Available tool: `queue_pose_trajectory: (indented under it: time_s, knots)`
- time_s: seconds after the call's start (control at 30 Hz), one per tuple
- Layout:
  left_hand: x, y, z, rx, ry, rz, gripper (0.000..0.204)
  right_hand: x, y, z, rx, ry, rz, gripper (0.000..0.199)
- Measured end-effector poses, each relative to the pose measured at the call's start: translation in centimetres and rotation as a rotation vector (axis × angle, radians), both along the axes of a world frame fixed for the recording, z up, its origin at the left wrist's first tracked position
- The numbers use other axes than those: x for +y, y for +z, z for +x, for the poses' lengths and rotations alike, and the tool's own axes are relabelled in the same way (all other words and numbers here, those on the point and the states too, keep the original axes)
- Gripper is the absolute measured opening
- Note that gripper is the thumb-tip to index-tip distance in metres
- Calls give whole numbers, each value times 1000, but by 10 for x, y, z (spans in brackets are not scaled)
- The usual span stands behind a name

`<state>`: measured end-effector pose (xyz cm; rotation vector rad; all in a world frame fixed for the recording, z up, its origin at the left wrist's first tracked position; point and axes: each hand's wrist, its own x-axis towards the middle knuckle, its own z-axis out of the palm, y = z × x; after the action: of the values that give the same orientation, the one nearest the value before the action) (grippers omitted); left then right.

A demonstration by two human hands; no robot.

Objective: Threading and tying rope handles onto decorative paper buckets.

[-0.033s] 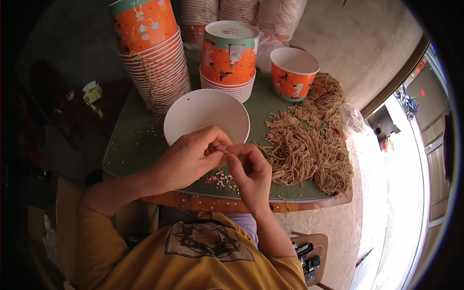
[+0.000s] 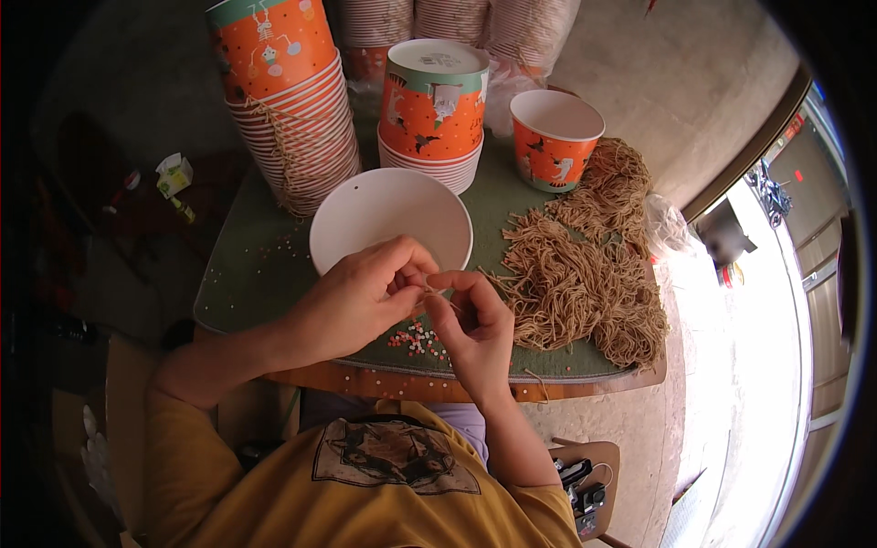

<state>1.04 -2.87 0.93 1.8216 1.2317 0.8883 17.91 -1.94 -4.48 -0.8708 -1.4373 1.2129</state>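
Note:
In front of me a white-lined paper bucket [image 2: 393,215] tilts its open mouth toward me, with a small hole near its far left rim. My left hand [image 2: 365,297] is closed at its near rim, thumb and fingers pinching a thin tan cord [image 2: 441,293]. Beside it, my right hand [image 2: 475,333] pinches the same cord between thumb and forefinger. The fingers partly cover the cord and the near rim. Small red, white and dark round bits [image 2: 417,340] lie on the green tabletop [image 2: 247,283] below my hands.
Tan cords [image 2: 575,283] lie heaped at the right. Behind stand a tall leaning stack of orange buckets [image 2: 292,119], a shorter upside-down stack [image 2: 434,110] and an upright bucket [image 2: 557,142]. More wrapped stacks [image 2: 452,23] rise at the back. A wooden table edge [image 2: 384,384] faces me.
My right thumb has shifted slightly down and the fingertips have drawn apart a little, showing more of the cord. Everything else looks the same.

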Motion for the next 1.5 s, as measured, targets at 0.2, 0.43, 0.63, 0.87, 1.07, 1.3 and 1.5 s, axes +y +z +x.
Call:
queue_pose_trajectory:
  time_s: [0.2,0.43,0.63,0.87,1.07,1.3,1.5]
  knots:
    - [3,3,0,12,0,42,15,2,1,-3,52,13,-22,6]
    - [19,-5,-13,-126,-126,-275,15,4,-4,-4,213,14,-21,6]
    - [29,0,-14,-229,-156,-531,19,4,-4,-2,-32,-76,126,8]
    - [26,7,-4,-231,-160,-478,9,3,-3,2,-154,-151,213,9]
    - [12,1,7,317,-67,547,15,1,-5,-1,-48,-126,132,9]
    - [2,4,9,547,42,780,26,0,-7,-3,-55,-124,137,9]
    - [0,-6,11,383,109,694,20,-4,-5,-9,-74,-132,146,8]
